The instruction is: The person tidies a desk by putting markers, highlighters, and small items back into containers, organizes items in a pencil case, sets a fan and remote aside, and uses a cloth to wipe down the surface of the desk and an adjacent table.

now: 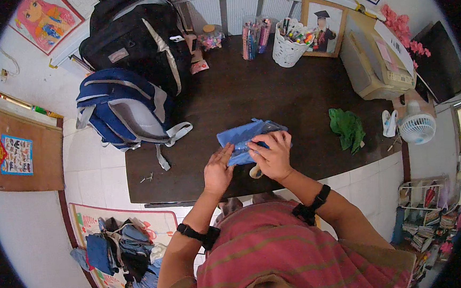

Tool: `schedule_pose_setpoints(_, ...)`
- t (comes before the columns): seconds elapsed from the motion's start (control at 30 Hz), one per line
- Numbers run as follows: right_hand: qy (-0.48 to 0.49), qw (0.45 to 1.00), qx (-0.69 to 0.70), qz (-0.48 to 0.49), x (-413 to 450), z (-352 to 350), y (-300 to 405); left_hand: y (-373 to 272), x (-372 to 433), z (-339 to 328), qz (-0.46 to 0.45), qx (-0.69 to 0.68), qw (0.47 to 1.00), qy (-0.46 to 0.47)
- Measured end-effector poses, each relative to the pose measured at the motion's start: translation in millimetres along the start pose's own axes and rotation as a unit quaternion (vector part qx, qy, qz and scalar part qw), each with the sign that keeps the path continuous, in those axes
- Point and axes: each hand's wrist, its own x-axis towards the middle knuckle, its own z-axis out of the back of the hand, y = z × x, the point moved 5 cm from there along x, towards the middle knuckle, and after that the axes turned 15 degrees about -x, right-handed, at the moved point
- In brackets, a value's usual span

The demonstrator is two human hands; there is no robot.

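A blue pouch, partly see-through (236, 135), lies on the dark wooden table (267, 97) in front of me. My left hand (219, 169) presses its fingertips on the pouch's near left part. With curled fingers, my right hand (272, 155) touches the middle and right of the pouch; whether it pinches the material is hidden. Just below the pouch, beside my right wrist, lies a small pale rounded object (256, 172), partly covered. A crumpled green bag or cloth (346, 130) rests farther right on the table.
A blue backpack (127, 107) and a black backpack (135, 42) stand at the left. Along the back are pen holders (288, 49), a candy-coloured jar (210, 37) and a framed photo (324, 27). A printer (381, 61) and small fan (417, 127) stand right. Folded clothes (129, 247) lie lower left.
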Motion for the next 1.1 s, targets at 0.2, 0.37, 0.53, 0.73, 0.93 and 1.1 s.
schedule_pose_setpoints(0.2, 0.057, 0.994, 0.008, -0.095, -6.7, -20.3, -19.4, 0.4, 3.0, -15.0, 0.105, -0.020, 0.993, 0.057)
schedule_pose_setpoints(0.37, 0.047, 0.999, -0.007, -0.006, 9.0, -25.7, 6.9, -43.1, 17.1, -1.1, -0.032, 0.055, 0.997, -0.033)
schedule_pose_setpoints(0.53, 0.048, 0.998, -0.012, 0.046, 0.2, -29.9, 4.7, -28.9, 24.0, -3.3, 0.021, 0.031, 0.999, -0.010)
schedule_pose_setpoints(0.73, 0.066, 0.995, -0.011, -0.071, -14.8, -29.9, -41.1, -14.7, 12.4, -5.5, -0.006, 0.019, 0.999, -0.051)
schedule_pose_setpoints(0.93, 0.080, 0.959, 0.049, -0.268, -59.1, -44.5, -149.4, 9.9, -7.1, -2.3, 0.060, -0.008, 0.997, -0.047)
schedule_pose_setpoints(1.1, 0.163, 0.881, 0.241, -0.373, -89.8, -86.3, -173.6, -15.5, 7.3, -16.6, 0.103, 0.063, 0.992, 0.046)
